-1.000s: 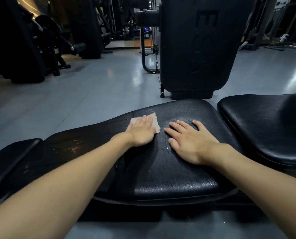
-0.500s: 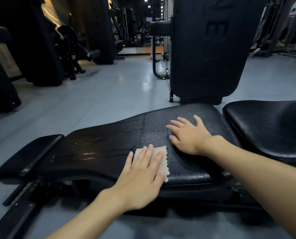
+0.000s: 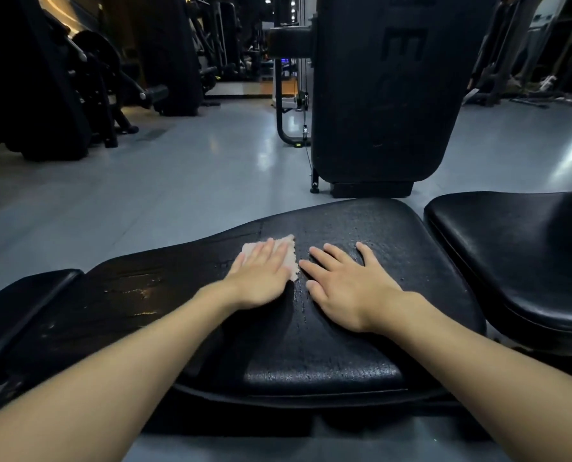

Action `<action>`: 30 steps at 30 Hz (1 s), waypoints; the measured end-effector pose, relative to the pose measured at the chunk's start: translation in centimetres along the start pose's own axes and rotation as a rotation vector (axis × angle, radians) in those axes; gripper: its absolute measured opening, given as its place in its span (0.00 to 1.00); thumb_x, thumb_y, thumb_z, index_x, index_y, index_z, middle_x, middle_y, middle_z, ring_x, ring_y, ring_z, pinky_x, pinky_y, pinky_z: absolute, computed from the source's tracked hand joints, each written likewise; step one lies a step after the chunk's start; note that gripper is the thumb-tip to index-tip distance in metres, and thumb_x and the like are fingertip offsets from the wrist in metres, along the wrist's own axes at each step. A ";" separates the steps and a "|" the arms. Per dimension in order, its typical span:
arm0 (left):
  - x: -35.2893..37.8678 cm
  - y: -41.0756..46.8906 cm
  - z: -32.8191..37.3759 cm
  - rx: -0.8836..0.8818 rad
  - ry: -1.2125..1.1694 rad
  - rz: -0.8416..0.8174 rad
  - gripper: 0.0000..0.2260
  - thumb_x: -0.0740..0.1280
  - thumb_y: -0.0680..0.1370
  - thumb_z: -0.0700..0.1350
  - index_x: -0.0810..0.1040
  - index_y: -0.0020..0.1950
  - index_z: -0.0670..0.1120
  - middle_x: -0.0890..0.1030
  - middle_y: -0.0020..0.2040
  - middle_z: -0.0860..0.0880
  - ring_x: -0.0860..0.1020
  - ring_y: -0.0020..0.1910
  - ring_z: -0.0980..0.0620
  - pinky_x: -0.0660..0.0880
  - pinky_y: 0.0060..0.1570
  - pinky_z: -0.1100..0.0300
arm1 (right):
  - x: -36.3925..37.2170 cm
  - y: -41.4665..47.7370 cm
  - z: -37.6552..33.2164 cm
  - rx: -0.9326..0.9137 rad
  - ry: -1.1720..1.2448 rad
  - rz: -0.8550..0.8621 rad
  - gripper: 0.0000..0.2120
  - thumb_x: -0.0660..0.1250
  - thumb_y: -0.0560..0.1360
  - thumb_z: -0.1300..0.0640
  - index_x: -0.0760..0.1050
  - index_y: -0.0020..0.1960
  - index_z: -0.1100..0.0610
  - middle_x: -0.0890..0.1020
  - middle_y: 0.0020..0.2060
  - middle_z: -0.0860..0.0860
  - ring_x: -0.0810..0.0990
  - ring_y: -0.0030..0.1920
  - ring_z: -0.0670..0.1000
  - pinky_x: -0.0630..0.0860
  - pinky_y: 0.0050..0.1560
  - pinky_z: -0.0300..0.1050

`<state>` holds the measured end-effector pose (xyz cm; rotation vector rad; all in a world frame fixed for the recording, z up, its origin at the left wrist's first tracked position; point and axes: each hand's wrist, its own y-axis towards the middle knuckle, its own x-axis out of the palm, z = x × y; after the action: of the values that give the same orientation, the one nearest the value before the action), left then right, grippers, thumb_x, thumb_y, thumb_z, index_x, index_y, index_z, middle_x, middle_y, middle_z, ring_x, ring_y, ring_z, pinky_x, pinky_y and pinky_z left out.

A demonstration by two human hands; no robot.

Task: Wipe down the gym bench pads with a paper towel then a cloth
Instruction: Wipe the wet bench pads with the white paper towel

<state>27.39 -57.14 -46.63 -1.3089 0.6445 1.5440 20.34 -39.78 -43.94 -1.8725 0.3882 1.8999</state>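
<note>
Right now both of my hands lie flat on the main pad point(image 3: 311, 345), fingers straight, neither one clenched or curled around anything. The left hand point(image 3: 261, 278) presses the wipe point(image 3: 285, 244) down under its fingers. It is a pale square with a zigzag edge, and I cannot tell whether it is paper or cloth. Only its far corner and its 3 o'clock edge show past the fingertips. The right hand point(image 3: 348, 288) rests bare on the pad, just beside the wipe at its 3 o'clock, as a brace.

What matters for the next stroke is that the pad's long axis runs from 9 to 3 o'clock across my view, and the wipe sits near its 12 o'clock edge, about midway along. The left hand owns the wipe, and the right hand blocks travel toward 3. I judge the free paths are back toward 6 o'clock across the short axis, or out toward 9, where wet streaks point(image 3: 138, 288) glint. The second pad point(image 3: 527, 261), at 3 o'clock, looks dry and has neither hand on it.
</note>
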 end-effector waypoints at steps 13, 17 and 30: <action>-1.8 9.4 -2.0 -0.076 -0.002 0.045 0.26 0.45 0.82 0.50 0.45 0.80 0.52 0.44 0.81 0.48 0.43 0.79 0.50 0.40 0.76 0.47 | 0.2 0.5 -0.1 0.030 -0.021 -0.005 0.26 0.39 0.83 0.42 0.46 0.80 0.43 0.46 0.81 0.45 0.41 0.80 0.47 0.37 0.76 0.63; -0.6 4.5 -1.8 -0.029 0.015 0.011 0.26 0.45 0.82 0.51 0.43 0.80 0.51 0.42 0.81 0.49 0.41 0.79 0.52 0.39 0.76 0.47 | 0.2 0.4 -0.2 0.034 -0.009 -0.005 0.26 0.39 0.83 0.42 0.47 0.80 0.43 0.47 0.81 0.45 0.42 0.80 0.47 0.38 0.76 0.64; 3.1 -16.9 -0.4 0.094 0.049 0.036 0.26 0.43 0.83 0.56 0.38 0.79 0.56 0.32 0.78 0.56 0.29 0.74 0.60 0.34 0.75 0.55 | -0.8 0.4 -1.7 -0.006 -0.135 0.064 0.25 0.44 0.84 0.45 0.53 0.80 0.48 0.52 0.81 0.48 0.45 0.80 0.51 0.38 0.73 0.71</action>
<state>43.00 -49.92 -46.52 -1.2736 0.7663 1.4962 21.59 -41.05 -43.21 -1.7421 0.4033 2.0584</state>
